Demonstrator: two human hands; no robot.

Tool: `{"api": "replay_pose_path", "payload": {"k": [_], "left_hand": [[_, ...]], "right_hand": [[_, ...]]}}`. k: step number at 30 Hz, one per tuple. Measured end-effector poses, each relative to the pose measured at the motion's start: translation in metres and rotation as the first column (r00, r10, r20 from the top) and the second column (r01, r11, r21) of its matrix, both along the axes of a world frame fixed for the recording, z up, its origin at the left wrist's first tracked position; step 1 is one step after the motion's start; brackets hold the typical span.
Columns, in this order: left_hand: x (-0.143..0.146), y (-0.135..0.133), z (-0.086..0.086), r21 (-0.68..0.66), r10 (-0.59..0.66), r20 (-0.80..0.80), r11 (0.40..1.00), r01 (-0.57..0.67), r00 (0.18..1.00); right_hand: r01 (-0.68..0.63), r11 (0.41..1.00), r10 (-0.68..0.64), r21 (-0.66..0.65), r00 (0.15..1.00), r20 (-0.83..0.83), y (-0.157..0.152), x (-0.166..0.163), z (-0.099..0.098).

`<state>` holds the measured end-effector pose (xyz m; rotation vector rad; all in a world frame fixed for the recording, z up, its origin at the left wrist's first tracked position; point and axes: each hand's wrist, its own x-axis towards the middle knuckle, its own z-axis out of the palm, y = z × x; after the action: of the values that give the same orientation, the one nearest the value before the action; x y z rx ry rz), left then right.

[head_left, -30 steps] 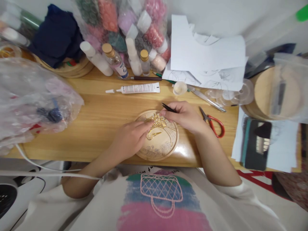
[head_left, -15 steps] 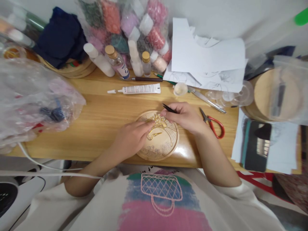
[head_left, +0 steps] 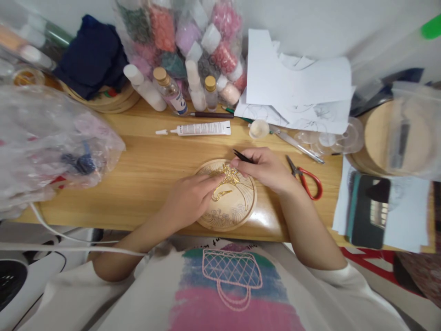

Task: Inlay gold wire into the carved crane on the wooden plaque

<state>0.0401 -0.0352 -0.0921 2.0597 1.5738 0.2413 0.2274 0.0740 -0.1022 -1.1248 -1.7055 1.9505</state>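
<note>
A round wooden disc [head_left: 223,216] lies near the table's front edge. Fine drawn lines cover it, and gold wire [head_left: 222,195] forms a bird-like figure on its upper part. My left hand [head_left: 189,197] rests over the disc's left side, fingers stretched out flat with the tips on the gold wire. Black tweezers [head_left: 243,156] sit in my right hand [head_left: 263,168], tips pointing up and left, away from the disc. The thumb and fingertips of this hand are low at the disc's upper right edge; whether they also pinch some wire is too small to tell.
Red-handled pliers [head_left: 306,180] lie right of my right hand. Behind the disc are a white glue tube [head_left: 204,128], a small cup [head_left: 259,129] and a craft knife [head_left: 298,145]. Bottles [head_left: 170,92] and papers [head_left: 296,87] line the back. A plastic bag [head_left: 58,151] bulges at left; a phone [head_left: 370,211] lies right.
Both hands stay in nearly the same place on the disc, with the tweezers still in the right one. The whole view has shifted very slightly.
</note>
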Motion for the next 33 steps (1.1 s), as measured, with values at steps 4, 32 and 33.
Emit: {"api": "replay_pose_path", "payload": {"k": [4, 32, 33], "left_hand": [[0.0014, 0.0004, 0.0025, -0.025, 0.022, 0.007, 0.999, -0.022, 1.0], [0.0034, 0.0002, 0.0048, -0.061, 0.038, 0.004, 0.997, -0.038, 0.999], [0.0034, 0.0002, 0.0048, -0.061, 0.037, 0.008, 0.997, -0.036, 0.999]], "right_hand": [[-0.002, 1.0, 0.002, 0.006, 1.0, 0.013, 0.0003, 0.0003, 0.0005], [-0.001, 1.0, 0.001, -0.007, 1.0, 0.013, 0.0004, 0.0, 0.002], [-0.001, 1.0, 0.001, -0.005, 1.0, 0.014, 0.0002, 0.0001, 0.0018]]}}
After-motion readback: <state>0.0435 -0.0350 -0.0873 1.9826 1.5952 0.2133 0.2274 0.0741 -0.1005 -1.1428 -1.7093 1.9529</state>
